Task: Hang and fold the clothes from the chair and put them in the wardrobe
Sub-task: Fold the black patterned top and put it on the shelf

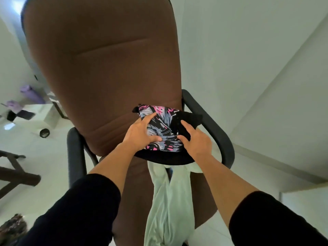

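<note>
- Left first: the left hand (142, 132) lies on the near-left part of the patterned garment (159, 128), index finger stretched out flat toward the far edge, thumb spread along the near side. More pressing than gripping, I'd say.
- The patterned piece (black, pink and grey print) sits folded-ish on the seat of the brown office chair (106, 68), close against the backrest. It looks thin, floppy and very light, so no effort to lift, but it'll sag and unfold the moment it's picked up from one spot.
- Under it is a black garment (165, 158), poking out on the near side and far right. Also soft. Easy to drag along by accident.
- The right hand (195, 139) rests on the right part of the pile, fingers loosely curved over the black fabric, thumb on the print. Can't tell if it's really pinching anything.
- A pale green garment (168, 201) hangs off the near seat edge toward the floor. It could slide off if the pile gets tugged.
- My take: grab the print by two corners or edges, one per hand, and lift straight up.
</note>
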Tool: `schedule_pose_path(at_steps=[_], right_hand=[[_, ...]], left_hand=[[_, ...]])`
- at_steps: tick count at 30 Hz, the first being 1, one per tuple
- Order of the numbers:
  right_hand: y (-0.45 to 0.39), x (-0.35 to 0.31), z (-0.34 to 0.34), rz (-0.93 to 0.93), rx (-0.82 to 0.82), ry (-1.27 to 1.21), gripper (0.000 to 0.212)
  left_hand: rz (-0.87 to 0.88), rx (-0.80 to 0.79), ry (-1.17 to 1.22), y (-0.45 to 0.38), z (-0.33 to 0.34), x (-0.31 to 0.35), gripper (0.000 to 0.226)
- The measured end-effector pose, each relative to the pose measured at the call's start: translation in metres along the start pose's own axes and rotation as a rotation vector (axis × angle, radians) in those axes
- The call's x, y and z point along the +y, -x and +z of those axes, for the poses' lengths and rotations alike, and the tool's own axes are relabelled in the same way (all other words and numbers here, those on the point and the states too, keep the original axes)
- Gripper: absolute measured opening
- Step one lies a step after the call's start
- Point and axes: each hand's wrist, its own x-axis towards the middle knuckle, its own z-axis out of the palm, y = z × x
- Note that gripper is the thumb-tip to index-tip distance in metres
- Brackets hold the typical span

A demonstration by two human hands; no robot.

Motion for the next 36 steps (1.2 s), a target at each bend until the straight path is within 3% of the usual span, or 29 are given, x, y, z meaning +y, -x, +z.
schedule_pose_path(at_steps=[5, 13, 25, 36], right_hand=[[0.032, -0.019, -0.031, 0.108, 0.149, -0.015, 0.058], [0.146, -0.012, -0.086, 0.362, 0.335, 0.015, 0.063], [0.418, 0.083, -0.173, 0.912, 0.649, 0.093, 0.064], [0.706, 0.11, -0.172, 1.459, 0.685, 0.182, 0.064]], left_hand=[[0.161, 0.052, 0.014, 0.019, -0.024, 0.017, 0.094], [0.498, -0.102, -0.012, 0.069, -0.033, 0.08, 0.104], [1.067, -0.4, -0.024, 0.233, 0.088, 0.277, 0.113], [1.428, -0.77, -0.037, 0.486, 0.226, 0.363, 0.113]])
